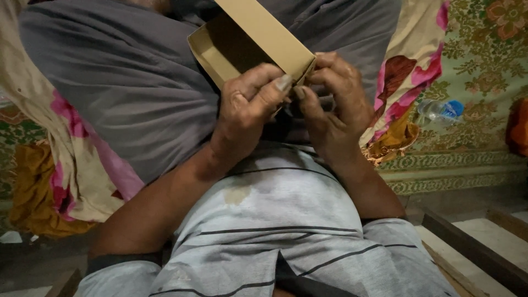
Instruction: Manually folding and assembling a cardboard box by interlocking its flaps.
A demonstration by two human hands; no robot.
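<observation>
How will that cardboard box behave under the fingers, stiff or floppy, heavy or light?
The cardboard box looks thin-walled and open, so it is probably light and would flex or crease if squeezed. The left hand and right hand pinch it only at one corner, yet it holds its shape, suggesting some stiffness. Its matte surface seems unlikely to slip.

A green patterned carpet (484,71) with floral motifs and a banded border covers the floor on the right. A clear plastic bottle (440,110) lies on it. Cream cloth with pink flowers (71,159) drapes both sides, mustard fabric (33,192) beneath. Dark wooden slats (473,247) cross the lower right corner. The light is dim.
</observation>
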